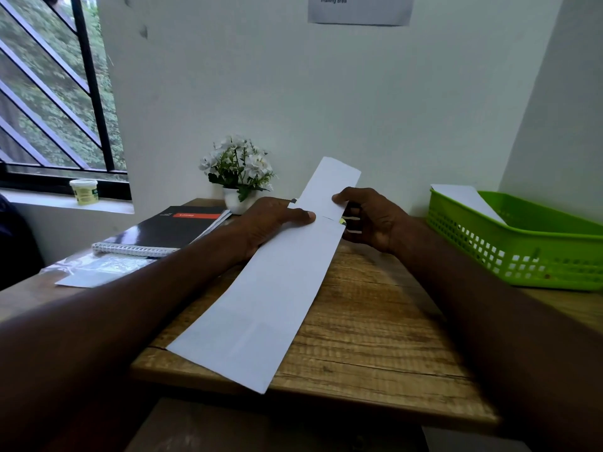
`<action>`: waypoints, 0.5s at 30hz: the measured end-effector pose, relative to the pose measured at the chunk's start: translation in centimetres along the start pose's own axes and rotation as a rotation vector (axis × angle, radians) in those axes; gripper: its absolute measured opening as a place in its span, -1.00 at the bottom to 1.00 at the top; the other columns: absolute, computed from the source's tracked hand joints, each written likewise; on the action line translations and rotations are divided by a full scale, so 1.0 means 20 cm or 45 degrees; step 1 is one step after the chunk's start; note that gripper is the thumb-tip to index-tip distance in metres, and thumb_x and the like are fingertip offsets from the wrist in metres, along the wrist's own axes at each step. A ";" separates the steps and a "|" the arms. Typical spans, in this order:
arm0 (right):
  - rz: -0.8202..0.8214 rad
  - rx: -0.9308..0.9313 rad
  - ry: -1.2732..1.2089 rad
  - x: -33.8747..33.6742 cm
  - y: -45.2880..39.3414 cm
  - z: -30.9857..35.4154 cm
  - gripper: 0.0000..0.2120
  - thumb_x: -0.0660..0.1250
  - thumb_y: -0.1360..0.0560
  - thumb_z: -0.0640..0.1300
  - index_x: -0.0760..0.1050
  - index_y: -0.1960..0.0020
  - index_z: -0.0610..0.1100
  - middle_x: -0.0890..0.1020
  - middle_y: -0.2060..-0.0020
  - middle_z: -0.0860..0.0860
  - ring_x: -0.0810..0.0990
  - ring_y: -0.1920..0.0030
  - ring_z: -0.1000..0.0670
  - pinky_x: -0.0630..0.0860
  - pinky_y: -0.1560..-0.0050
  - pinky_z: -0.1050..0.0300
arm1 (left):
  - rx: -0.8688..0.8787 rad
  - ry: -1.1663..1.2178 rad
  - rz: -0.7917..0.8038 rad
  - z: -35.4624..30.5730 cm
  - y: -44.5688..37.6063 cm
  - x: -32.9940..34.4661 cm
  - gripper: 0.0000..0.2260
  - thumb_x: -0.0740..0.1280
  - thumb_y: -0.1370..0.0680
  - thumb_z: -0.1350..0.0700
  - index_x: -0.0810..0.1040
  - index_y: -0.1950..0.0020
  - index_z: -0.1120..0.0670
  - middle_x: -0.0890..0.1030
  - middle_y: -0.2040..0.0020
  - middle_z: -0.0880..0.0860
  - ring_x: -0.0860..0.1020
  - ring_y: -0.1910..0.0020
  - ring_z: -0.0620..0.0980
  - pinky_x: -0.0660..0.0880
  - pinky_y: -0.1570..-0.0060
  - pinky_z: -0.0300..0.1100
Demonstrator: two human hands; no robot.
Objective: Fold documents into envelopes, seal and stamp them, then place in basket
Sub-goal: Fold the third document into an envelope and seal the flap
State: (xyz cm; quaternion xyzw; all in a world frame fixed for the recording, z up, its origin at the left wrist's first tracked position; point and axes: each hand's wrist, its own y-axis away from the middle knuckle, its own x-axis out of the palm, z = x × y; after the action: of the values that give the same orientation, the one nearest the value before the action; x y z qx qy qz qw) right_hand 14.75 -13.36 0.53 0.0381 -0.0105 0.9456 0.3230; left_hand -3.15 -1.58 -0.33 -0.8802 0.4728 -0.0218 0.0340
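Wooden table (pixel 375 314), long white envelope (pixel 261 298), spiral notebook (pixel 169 231), plastic sleeve (pixel 101 267), flowerpot (pixel 235 200), green basket (pixel 522 256)

Basket (pixel 522 252) right, notebook (pixel 169 230) left

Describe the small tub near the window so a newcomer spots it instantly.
Start at the black-barred window on the left. On its white sill stands a small pale-green plastic tub with a white lid, the sill's only visible item, apart from the wooden desk.
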 end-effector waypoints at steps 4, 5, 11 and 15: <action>-0.014 0.006 -0.030 0.01 0.00 0.00 -0.74 0.46 -0.47 -0.07 0.56 -0.10 -0.14 0.66 0.08 -0.06 0.60 0.13 -0.08 0.54 -0.04 0.00 | 0.000 0.001 -0.001 -0.01 0.01 0.01 -0.94 0.47 -0.53 0.27 0.64 0.04 0.24 0.72 0.18 0.19 0.70 0.31 0.06 0.62 0.35 -0.15; -0.031 -0.006 -0.046 0.01 0.00 0.00 -0.74 0.47 -0.48 -0.06 0.56 -0.10 -0.15 0.66 0.08 -0.06 0.61 0.16 -0.07 0.54 -0.04 0.00 | -0.001 -0.004 0.001 -0.01 0.01 0.01 -0.93 0.47 -0.53 0.27 0.64 0.03 0.25 0.72 0.17 0.19 0.70 0.31 0.07 0.61 0.35 -0.15; -0.010 -0.012 0.000 0.00 0.01 0.00 -0.71 0.48 -0.48 -0.09 0.56 -0.15 -0.15 0.66 0.07 -0.06 0.62 0.18 -0.05 0.55 0.02 0.03 | -0.009 -0.029 -0.015 0.00 0.01 0.01 -0.91 0.48 -0.52 0.26 0.64 0.02 0.25 0.72 0.13 0.21 0.70 0.29 0.08 0.62 0.33 -0.14; -0.034 -0.036 -0.001 0.01 0.01 0.00 -0.72 0.48 -0.48 -0.07 0.57 -0.14 -0.14 0.66 0.10 -0.05 0.63 0.14 -0.06 0.55 0.02 0.03 | -0.007 -0.029 -0.011 0.00 0.01 0.01 -0.94 0.49 -0.51 0.25 0.63 0.09 0.21 0.72 0.16 0.20 0.70 0.28 0.10 0.62 0.30 -0.13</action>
State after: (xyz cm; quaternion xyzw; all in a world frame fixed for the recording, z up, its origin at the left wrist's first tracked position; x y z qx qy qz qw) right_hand 14.45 -13.49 0.56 0.0339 -0.0233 0.9409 0.3362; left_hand -3.20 -1.84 -0.33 -0.8825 0.4687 -0.0107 0.0367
